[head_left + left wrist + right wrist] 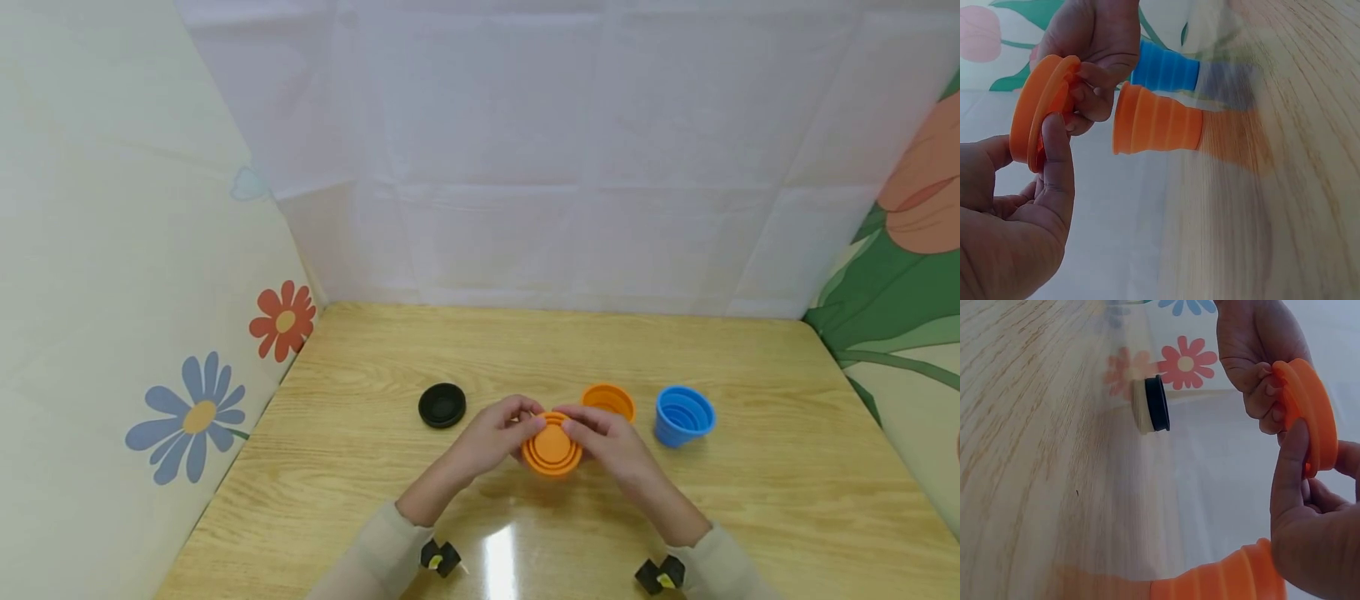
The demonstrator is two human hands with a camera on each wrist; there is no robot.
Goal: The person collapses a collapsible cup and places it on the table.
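Observation:
A collapsed orange folding cup (552, 444) is held above the table between both hands, its rings pressed nearly flat. My left hand (492, 436) pinches its left edge, thumb on the upper face and fingers beneath. On the opposite edge, my right hand (612, 442) pinches it the same way. The left wrist view shows the flattened cup (1041, 115) edge-on, clear of the tabletop. Just behind my right hand stands a second orange cup (609, 400), extended and upright, partly hidden by that hand in the head view.
An extended blue folding cup (684, 415) stands to the right of the second orange one. Left of my hands lies a flattened black cup (442, 405). The wooden table (360, 350) meets a white cloth (480, 167) at the back and flowered cloths at both sides.

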